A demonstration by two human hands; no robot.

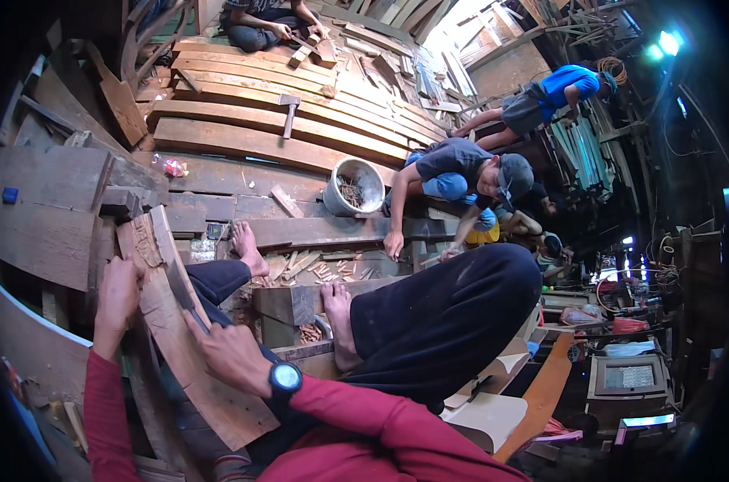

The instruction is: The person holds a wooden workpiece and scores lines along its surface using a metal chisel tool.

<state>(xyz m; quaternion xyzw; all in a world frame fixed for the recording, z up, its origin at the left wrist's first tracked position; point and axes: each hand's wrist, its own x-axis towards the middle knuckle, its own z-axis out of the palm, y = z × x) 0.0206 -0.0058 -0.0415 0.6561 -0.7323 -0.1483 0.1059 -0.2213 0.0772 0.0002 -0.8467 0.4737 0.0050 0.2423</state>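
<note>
A wide wooden board (189,365) lies slanted across my lap, with a rough, torn-looking patch at its far end. A narrow wooden strip (174,265) stands along the board's right edge. My left hand (120,293) is closed at the board's left edge near the far end, its fingertips partly hidden. Around the strip's near end, my right hand (234,357) is closed, its forefinger stretched along the wood. A dark round watch (285,377) sits on my right wrist.
Long beams (260,140) lie ahead, with a hammer (289,115) on them. A bucket (354,186) of scraps stands beside a crouching person in a cap (469,173). Wooden pegs (336,271) are scattered near my feet. A large board (43,205) leans at left. Other people work beyond.
</note>
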